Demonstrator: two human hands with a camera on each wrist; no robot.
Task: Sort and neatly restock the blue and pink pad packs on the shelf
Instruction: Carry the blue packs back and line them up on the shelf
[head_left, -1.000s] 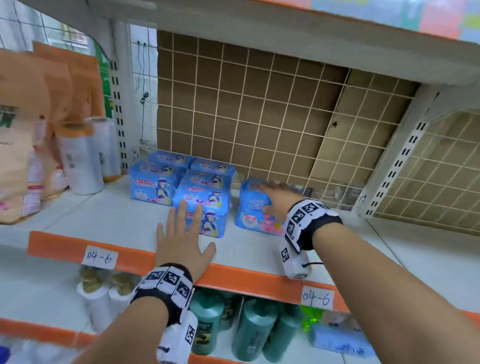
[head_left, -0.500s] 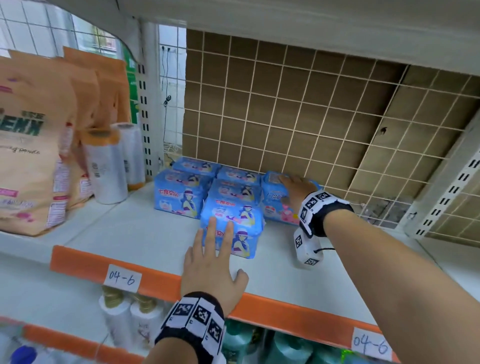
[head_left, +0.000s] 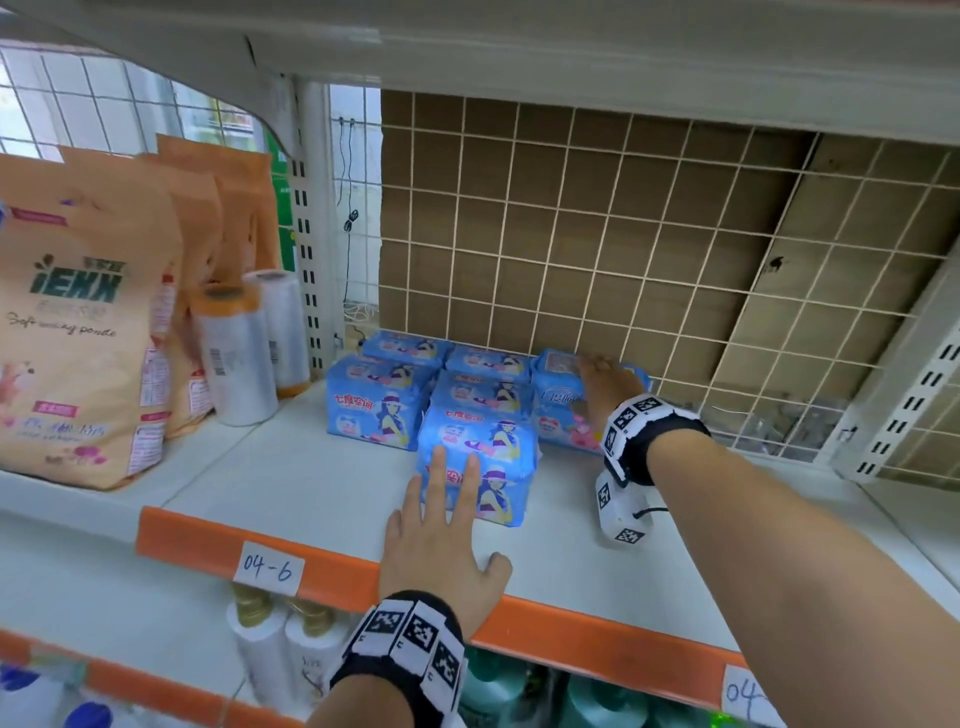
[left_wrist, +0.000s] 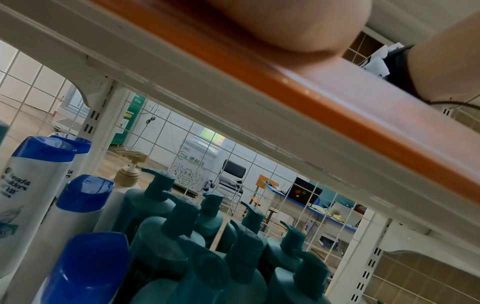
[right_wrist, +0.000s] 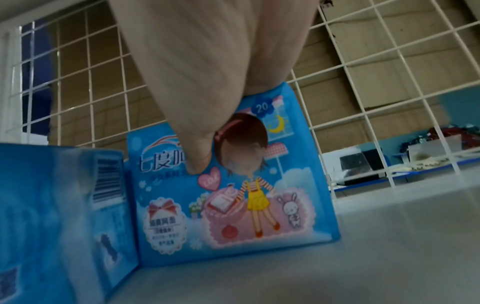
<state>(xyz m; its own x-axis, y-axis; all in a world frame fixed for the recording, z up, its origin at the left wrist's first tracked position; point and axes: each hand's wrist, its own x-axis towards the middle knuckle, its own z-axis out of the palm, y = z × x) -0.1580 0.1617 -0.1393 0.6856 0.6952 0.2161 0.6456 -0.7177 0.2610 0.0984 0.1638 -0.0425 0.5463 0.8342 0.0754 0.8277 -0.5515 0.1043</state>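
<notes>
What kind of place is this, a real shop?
Probably a mock shop set up indoors: a store shelf with handwritten labels, stocked with pad packs and shampoo bottles, but desks and a laptop stand behind it.

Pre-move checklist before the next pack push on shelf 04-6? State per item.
1. Right hand on the pink-print pack: ok, thumb on its front face, fingers over the top.
2. Pink-print pack upright beside the blue stack: ok, it stands next to the neighbouring blue pack.
3. Left hand flat, fingers straight against the front blue pack: ok.
4. Front blue pack in line with the rows behind: not ok, it sits forward of them.
5. Free shelf space right of the pink-print pack: ok, bare surface shows there.
6. Gap between the packs and the rear wire grid: cannot tell.
</notes>
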